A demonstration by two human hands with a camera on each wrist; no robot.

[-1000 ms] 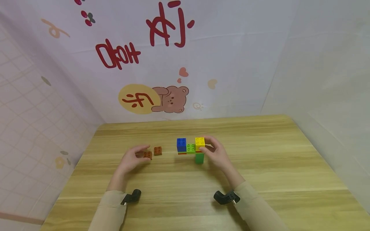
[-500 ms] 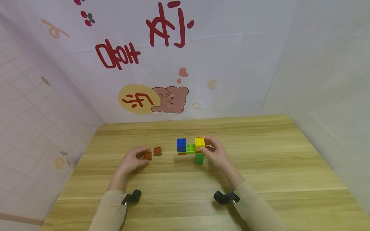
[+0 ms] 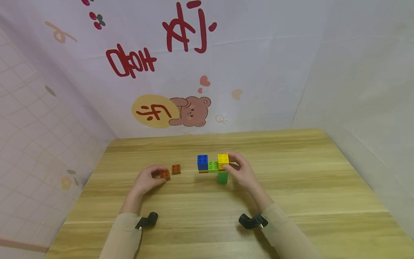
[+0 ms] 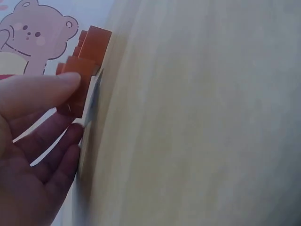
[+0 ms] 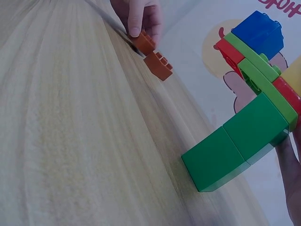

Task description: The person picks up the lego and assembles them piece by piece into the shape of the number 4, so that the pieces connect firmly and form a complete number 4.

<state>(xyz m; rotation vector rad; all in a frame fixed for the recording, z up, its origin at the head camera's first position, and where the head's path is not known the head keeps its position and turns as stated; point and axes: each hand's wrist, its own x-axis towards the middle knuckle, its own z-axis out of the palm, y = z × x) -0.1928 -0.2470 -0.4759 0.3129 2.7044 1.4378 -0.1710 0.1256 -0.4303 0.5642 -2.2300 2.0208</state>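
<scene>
On the left of the table, my left hand [image 3: 147, 180] pinches an orange-brown toy building brick [image 3: 165, 175] between thumb and fingers. A matching orange-brown brick [image 3: 176, 169] lies just beyond it, studs up. My right hand [image 3: 240, 172] grips the yellow brick [image 3: 223, 160] on the right end of a built piece. A blue brick [image 3: 202, 162] tops its left end, and a light green strip [image 3: 213, 166] joins the two. In the right wrist view, stacked dark green bricks [image 5: 235, 141] form a leg beneath the strip, with a red brick [image 5: 230, 54] under the blue end.
The wooden table [image 3: 200, 219] runs back to a white printed cloth [image 3: 265, 72], which also hangs along both sides. Each forearm wears a dark wrist mount, the left one [image 3: 147, 220] and the right one [image 3: 253, 221].
The thumb and fingers of my left hand have closed in on the nearer orange-brown brick. My right hand and the built piece look unmoved.
</scene>
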